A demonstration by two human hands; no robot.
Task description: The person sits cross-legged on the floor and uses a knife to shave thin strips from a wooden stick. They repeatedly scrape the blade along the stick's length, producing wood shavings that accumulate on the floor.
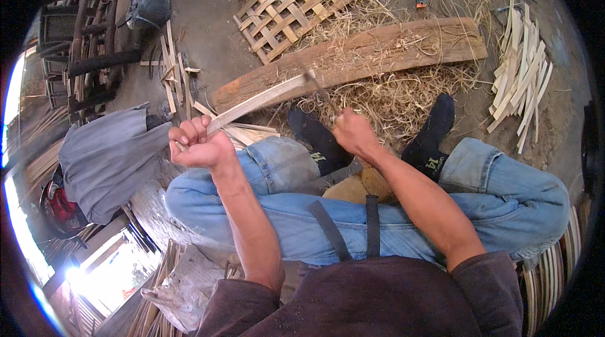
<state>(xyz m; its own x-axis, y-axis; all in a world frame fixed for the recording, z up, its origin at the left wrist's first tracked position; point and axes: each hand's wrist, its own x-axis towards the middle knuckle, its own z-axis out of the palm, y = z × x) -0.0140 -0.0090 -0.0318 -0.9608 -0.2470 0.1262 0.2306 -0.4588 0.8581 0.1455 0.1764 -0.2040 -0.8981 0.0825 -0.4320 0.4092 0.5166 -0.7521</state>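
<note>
One woven panel (291, 12), two socks (318, 140), perhaps one blade (324, 92)

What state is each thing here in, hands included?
Left hand: closed around pale wooden strip
Pale wooden strip: held, slanted
Right hand: closed on knife
Knife: held, blurred
Wooden plank: lying flat
Woven lattice panel: lying, open-weave
Curly shavings: loose, scattered
Strips at right: loosely piled
Grey cloth: draped

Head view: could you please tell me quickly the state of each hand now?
Left hand: closed, holding a pale flat strip.
Right hand: closed, holding a thin tool; its exact type is too blurred to tell.
</note>
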